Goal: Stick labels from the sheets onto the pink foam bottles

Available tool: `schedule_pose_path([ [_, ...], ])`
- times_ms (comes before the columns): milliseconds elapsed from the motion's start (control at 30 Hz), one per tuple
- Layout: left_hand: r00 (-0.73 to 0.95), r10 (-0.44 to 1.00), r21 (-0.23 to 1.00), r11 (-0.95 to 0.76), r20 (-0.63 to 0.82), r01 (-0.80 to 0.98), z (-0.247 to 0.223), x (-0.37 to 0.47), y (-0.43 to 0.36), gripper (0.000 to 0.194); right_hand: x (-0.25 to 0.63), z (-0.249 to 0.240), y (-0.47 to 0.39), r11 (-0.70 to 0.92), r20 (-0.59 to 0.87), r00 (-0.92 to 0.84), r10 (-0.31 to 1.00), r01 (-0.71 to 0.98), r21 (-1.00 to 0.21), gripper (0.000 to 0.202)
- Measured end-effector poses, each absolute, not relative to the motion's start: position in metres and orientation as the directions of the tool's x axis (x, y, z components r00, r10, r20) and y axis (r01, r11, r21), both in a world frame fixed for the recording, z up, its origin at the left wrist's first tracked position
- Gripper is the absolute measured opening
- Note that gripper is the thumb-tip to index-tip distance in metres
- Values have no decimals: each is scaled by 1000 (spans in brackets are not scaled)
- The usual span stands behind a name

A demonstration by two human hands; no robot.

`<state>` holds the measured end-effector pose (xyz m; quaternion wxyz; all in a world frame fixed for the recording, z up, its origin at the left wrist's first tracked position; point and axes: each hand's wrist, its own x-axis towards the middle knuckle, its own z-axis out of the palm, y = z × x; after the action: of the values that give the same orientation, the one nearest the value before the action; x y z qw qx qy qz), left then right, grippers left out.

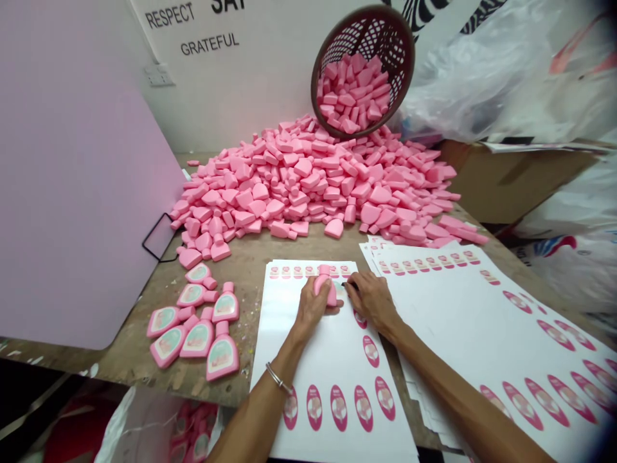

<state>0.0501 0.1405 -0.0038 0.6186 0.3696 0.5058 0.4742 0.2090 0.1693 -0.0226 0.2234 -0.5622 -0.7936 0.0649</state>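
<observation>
My left hand (313, 302) is closed around a small pink plastic bottle (324, 283), held cap up over a white sticker sheet (308, 347). Just right of the bottle, my right hand (371, 297) has its fingers pinched together. A small dark tip shows at those fingertips; what it belongs to is hidden. Between the two hands a pale green label (339, 290) is partly visible, and I cannot tell whether it touches the bottle. Oval pink stickers (339, 408) line the sheet's lower part, with smaller ones along its top edge.
Several labelled pink bottles (222, 357) lie at the left. A large heap of plain bottles (299, 173) spreads across the back, below a tipped brown basket (409, 58). More sticker sheets (448, 315) are stacked at right. A pink panel (72, 180) stands at the left.
</observation>
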Motion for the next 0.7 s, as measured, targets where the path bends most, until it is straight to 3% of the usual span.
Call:
schedule_pose_path([
  [567,56,960,937,281,-275,-209,-8,48,142,43,211,-21,171,314,258,-219,941,849,-425,18],
  [700,57,958,937,285,-280,-203,-7,48,142,43,209,-24,170,315,283,-212,935,864,-394,17],
])
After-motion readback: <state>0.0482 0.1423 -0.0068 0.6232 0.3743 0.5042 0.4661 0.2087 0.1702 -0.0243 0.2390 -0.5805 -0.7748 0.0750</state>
